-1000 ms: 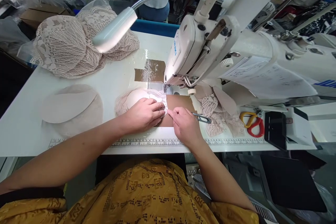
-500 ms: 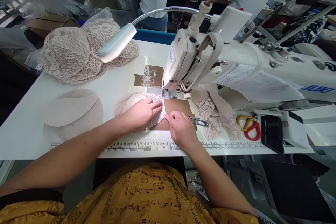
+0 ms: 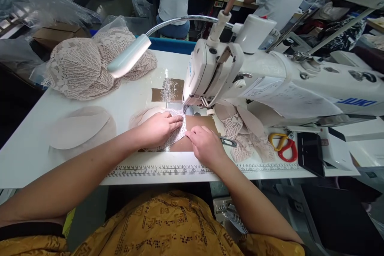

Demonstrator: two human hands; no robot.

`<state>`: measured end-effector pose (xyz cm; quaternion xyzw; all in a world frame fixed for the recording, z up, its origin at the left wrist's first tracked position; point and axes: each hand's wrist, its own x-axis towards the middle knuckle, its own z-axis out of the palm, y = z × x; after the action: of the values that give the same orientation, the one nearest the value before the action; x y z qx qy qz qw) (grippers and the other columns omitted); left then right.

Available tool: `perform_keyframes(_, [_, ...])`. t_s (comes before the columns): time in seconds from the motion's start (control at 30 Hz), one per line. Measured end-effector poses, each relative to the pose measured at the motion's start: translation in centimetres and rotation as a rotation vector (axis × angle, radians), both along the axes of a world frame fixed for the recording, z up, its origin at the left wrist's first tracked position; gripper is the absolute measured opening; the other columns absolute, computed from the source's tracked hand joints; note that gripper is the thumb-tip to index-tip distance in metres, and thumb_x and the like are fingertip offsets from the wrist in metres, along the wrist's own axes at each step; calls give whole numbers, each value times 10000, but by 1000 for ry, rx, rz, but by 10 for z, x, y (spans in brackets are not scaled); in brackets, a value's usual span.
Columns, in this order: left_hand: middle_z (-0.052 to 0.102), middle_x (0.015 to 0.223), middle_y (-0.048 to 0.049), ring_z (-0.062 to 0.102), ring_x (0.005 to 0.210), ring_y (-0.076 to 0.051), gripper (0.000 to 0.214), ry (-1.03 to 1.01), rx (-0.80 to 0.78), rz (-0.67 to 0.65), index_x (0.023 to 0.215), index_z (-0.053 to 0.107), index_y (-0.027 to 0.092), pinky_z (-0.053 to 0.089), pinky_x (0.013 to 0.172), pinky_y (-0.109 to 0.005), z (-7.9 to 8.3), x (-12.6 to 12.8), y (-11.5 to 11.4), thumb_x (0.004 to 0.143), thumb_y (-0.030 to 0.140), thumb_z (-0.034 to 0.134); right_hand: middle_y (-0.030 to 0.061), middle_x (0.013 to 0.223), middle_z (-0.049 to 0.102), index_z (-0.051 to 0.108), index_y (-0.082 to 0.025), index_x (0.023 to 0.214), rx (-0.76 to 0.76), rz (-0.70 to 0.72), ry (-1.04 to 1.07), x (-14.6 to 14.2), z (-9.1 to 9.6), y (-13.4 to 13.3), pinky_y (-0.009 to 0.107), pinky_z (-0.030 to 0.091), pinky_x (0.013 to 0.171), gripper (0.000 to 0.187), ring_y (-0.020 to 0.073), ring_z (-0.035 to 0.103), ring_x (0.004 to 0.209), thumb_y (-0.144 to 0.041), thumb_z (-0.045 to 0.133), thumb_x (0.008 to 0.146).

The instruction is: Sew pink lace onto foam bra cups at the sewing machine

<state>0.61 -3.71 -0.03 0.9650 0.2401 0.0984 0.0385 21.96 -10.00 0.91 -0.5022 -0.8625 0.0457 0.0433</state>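
Note:
A beige padded cup with white lace [image 3: 177, 113] lies on the white table under the needle of a white sewing machine [image 3: 210, 72]. My left hand [image 3: 157, 128] rests on the cup, fingers laid flat and pressing the lace down. My right hand [image 3: 205, 142] is curled beside it on a brown cardboard patch [image 3: 201, 122], fingertips pinching the lace edge, with metal thread snips [image 3: 228, 141] tucked under it.
A heap of lace cups [image 3: 87, 62] sits at the back left, flat beige pads [image 3: 79, 128] at the left. A gooseneck lamp [image 3: 129, 56] hangs over the table. Loose lace pieces [image 3: 249, 140] and red-yellow scissors [image 3: 283, 146] lie at the right. Other people sit behind.
The view has tilted up a little. Both hands have shifted slightly with the cup toward the needle; their grip looks the same.

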Motion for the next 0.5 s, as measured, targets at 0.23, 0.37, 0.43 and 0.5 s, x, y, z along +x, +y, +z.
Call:
perform_keyframes(0.23, [573,1376,-144,600,971,-257,488,34,-3,-27,1312,584,82,472,843,-398,0,-1,25,841,109,460,80,894,660,713,-189,1013,-85,-7,-39,-6,13,25,326,364,671,279,216,531,810,-110,470,901])
perform_keyframes(0.37, [574,1375,-146,607,984,-254,467,57,13,-55,1310,579,78,460,832,-382,0,-1,42,862,129,457,80,915,664,712,-190,1051,-86,-35,-27,-8,14,34,328,383,692,315,220,552,828,-92,457,892])
perform_keyframes(0.43, [562,1389,-140,598,983,-250,448,71,32,-54,1308,579,82,457,831,-374,1,-1,48,886,142,442,83,936,664,702,-188,1086,-67,-52,-10,-8,10,36,329,390,700,341,220,559,835,-78,449,886])
perform_keyframes(0.5, [553,1397,-142,586,946,-248,436,87,57,-45,1304,582,80,459,822,-375,3,-1,51,897,154,444,88,948,662,692,-187,1117,-39,-67,4,-9,5,36,330,393,702,357,221,562,838,-79,437,892])
